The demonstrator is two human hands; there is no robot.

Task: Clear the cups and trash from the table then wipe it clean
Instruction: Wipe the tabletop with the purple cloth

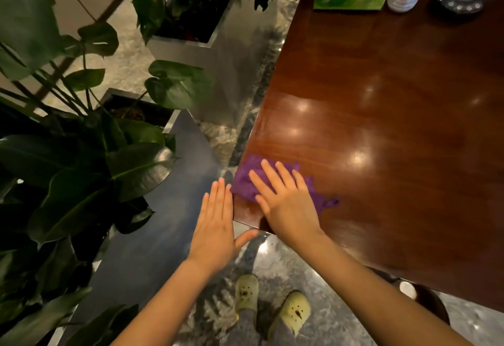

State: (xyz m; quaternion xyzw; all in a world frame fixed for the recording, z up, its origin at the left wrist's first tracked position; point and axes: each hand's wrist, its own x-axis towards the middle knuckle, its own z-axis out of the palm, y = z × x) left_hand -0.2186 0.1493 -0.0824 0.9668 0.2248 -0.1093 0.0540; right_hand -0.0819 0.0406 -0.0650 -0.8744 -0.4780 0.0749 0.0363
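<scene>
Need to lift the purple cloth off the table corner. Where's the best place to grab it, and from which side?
Take the cloth at its left edge, which reaches the table edge and looks slightly overhanging. Coming from the left, the left hand is already beside that edge and could pinch it. The right hand lies flat on the middle, so it probably needs to lift first.

Head view: looking steeply down from the person's head, sitting close above the table corner.
</scene>
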